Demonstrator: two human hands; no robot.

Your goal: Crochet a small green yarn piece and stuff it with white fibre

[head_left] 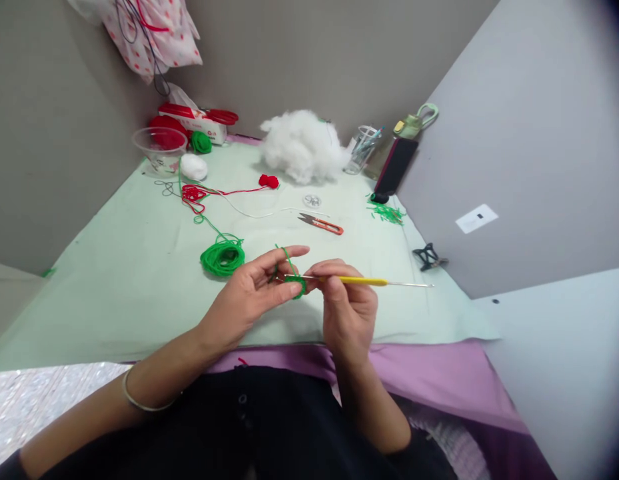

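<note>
My left hand (262, 283) pinches a small green crochet piece (298, 288) between thumb and fingers, with green yarn running up over its raised index finger. In my right hand (348, 300) is a crochet hook (364, 281) with a yellow handle, held like a pencil. The hook's thin metal tip points left and meets the top of the green piece; its other metal end sticks out to the right. Just left of my hands lies a coil of green yarn (222, 257) on the pale green cloth (129, 280).
Orange-handled thread snips (322, 224) lie beyond my hands. White stuffing (304, 143) is piled at the back. Red yarn (193, 195), a plastic tub (160, 150) and a tissue box (204, 127) are back left. A phone (396, 168) and green yarn scraps (386, 213) are right.
</note>
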